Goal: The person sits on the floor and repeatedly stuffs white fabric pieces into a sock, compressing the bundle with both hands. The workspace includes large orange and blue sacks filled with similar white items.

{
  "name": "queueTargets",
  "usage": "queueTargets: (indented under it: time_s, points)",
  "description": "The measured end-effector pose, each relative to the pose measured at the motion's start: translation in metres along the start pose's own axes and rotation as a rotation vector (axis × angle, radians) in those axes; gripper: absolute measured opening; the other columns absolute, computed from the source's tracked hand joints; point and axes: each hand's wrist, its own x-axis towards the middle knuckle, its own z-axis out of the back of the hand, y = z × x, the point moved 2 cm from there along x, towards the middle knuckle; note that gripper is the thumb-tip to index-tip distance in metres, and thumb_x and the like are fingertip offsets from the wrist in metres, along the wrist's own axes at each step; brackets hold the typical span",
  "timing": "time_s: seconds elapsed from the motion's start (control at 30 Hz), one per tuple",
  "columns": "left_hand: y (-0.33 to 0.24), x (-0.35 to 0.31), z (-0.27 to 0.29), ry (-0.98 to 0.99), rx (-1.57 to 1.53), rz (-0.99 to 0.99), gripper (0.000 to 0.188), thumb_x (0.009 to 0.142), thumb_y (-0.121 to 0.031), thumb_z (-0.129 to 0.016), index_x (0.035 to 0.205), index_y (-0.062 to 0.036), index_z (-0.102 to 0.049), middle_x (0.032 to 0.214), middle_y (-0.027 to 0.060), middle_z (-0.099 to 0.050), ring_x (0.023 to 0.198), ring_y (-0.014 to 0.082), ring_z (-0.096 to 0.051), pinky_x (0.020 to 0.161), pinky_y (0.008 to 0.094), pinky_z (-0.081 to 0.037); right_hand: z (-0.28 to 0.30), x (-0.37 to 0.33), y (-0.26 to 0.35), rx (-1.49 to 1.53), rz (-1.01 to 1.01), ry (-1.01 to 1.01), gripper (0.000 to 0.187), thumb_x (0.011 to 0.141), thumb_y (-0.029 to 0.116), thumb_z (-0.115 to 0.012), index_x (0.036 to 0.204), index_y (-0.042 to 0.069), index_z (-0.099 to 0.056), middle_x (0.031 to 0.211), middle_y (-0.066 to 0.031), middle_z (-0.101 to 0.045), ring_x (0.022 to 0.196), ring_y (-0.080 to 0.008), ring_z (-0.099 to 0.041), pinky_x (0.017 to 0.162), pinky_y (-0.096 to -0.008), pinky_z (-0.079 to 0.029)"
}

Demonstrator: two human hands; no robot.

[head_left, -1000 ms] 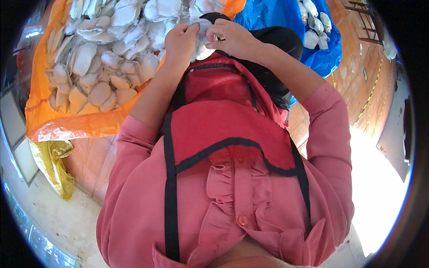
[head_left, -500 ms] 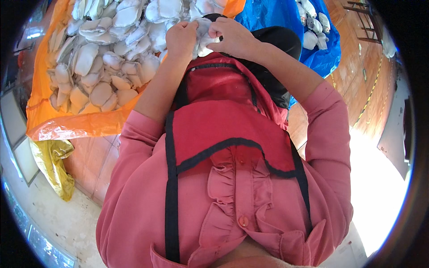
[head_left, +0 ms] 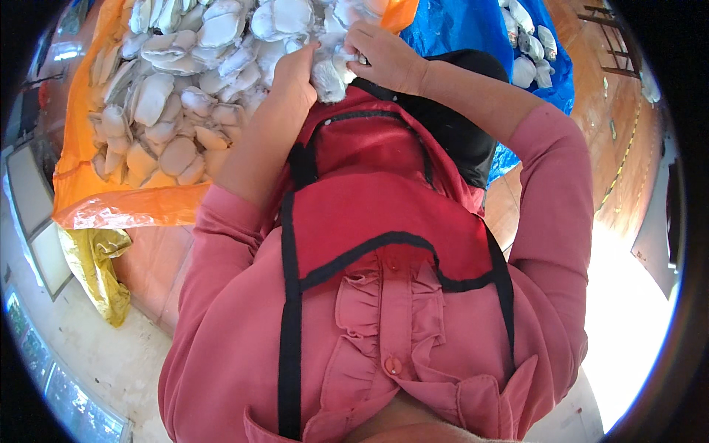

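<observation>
A soft white padded piece [head_left: 329,80] with a fuzzy edge is stretched between my hands above my lap. My left hand [head_left: 297,74] grips its left side, fingers turned down and partly hidden by the back of the hand. On the other side my right hand [head_left: 385,57] pinches it between thumb and curled fingers. Just beyond and to the left lies a heap of white rounded pads [head_left: 155,96], many stacked in overlapping pairs, on an orange plastic sheet [head_left: 133,207].
A blue plastic bag [head_left: 469,33] at the upper right has several small white bundles [head_left: 532,48] in it. The red apron [head_left: 384,199] covers my lap, beside a black-clad knee [head_left: 473,81]. A crumpled yellow bag [head_left: 96,273] lies on the tiled floor at left.
My left hand has moved slightly down and away from the right one, so more of the white piece shows between them. The surroundings have shifted slightly rightward in view.
</observation>
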Motion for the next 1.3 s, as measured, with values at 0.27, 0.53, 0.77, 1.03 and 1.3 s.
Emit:
queueTargets:
  time_s: [0.27,0.53,0.77,1.03,1.3]
  points:
    - [0.012,-0.048,-0.004,-0.070,0.198,-0.135,0.036,0.097,-0.027,-0.053,0.115,0.0031,-0.061,0.112,0.0132,-0.065,0.098,0.0248,-0.063,0.083,0.0390,-0.050,-0.018,-0.008,-0.008,0.031,0.080,-0.171,0.026,0.079,0.009,-0.069,0.094,0.005,-0.048,0.091,-0.0117,-0.052,0.084,-0.0296,-0.056,0.075,-0.0368,-0.047]
    - [0.012,-0.067,-0.001,-0.089,0.487,-0.206,0.044,0.102,-0.035,-0.040,0.117,0.0013,-0.061,0.113,0.0137,-0.064,0.099,0.0261,-0.062,0.082,0.0380,-0.049,-0.037,-0.008,-0.005,0.232,-0.031,-0.317,0.022,0.081,0.009,-0.067,0.096,0.005,-0.052,0.095,-0.0137,-0.056,0.088,-0.0337,-0.059,0.077,-0.0396,-0.050]
    - [-0.002,-0.069,0.012,-0.017,0.656,-0.492,0.030,0.100,-0.024,-0.051,0.117,0.0002,-0.058,0.096,0.0078,-0.064,0.081,0.0165,-0.058,0.070,0.0323,-0.048,-0.013,-0.003,0.010,0.217,0.121,-0.395,0.024,0.079,0.001,-0.072,0.097,0.006,-0.057,0.101,-0.0075,-0.055,0.079,-0.0216,-0.057,0.070,-0.0298,-0.049]
    - [-0.048,-0.100,-0.011,0.386,0.616,-0.414,0.037,0.097,-0.030,-0.060,0.123,-0.0060,-0.052,0.089,0.0017,-0.057,0.078,0.0090,-0.053,0.067,0.0253,-0.044,0.053,0.005,0.038,0.012,0.296,-0.304,0.020,0.079,0.011,-0.073,0.097,0.008,-0.064,0.102,-0.0079,-0.057,0.090,-0.0258,-0.061,0.078,-0.0323,-0.051]
    - [-0.031,-0.112,-0.030,0.297,0.688,-0.230,0.032,0.093,-0.029,-0.060,0.115,-0.0051,-0.056,0.101,0.0059,-0.062,0.091,0.0159,-0.058,0.076,0.0309,-0.048,0.041,-0.011,0.054,-0.009,0.309,-0.270,0.019,0.079,0.012,-0.072,0.095,0.008,-0.062,0.094,-0.0079,-0.056,0.087,-0.0273,-0.058,0.076,-0.0362,-0.050]
